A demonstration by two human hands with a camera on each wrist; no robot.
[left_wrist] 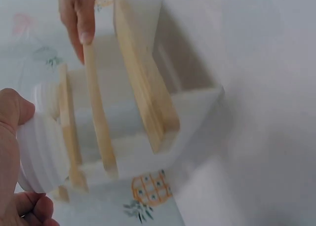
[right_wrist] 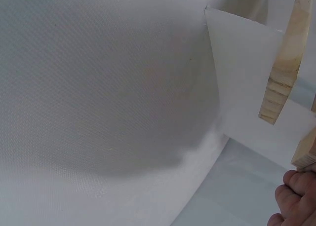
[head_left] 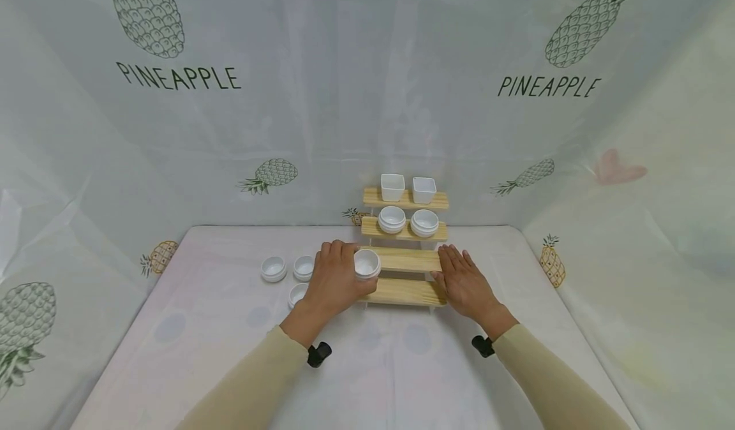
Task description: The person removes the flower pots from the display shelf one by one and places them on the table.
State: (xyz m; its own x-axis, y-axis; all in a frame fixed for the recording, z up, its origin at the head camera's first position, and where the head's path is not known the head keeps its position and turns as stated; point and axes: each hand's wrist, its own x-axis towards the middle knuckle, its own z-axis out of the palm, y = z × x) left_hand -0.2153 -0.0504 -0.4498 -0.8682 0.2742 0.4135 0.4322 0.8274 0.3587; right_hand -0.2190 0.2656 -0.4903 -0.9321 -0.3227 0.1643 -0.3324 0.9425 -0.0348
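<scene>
My left hand (head_left: 335,278) grips a round white bowl (head_left: 367,263), with thumb and fingers on opposite sides of it. In the left wrist view the bowl (left_wrist: 43,149) shows ridged sides, close to the stand's boards. A stepped stand with wooden boards (head_left: 410,259) and white side panels (right_wrist: 247,63) is in front of me. The bowl is by the left end of its second board from the bottom. With fingers extended, my right hand (head_left: 467,286) touches that board's right end. In the right wrist view its knuckles (right_wrist: 298,199) show beside a board end.
Two square white cups (head_left: 393,187) stand on the top board, and round white bowls (head_left: 425,222) sit on the board below. Several more bowls (head_left: 273,268) are on the table left of the stand, one partly behind my left hand. A pineapple-print sheet (head_left: 344,98) hangs behind.
</scene>
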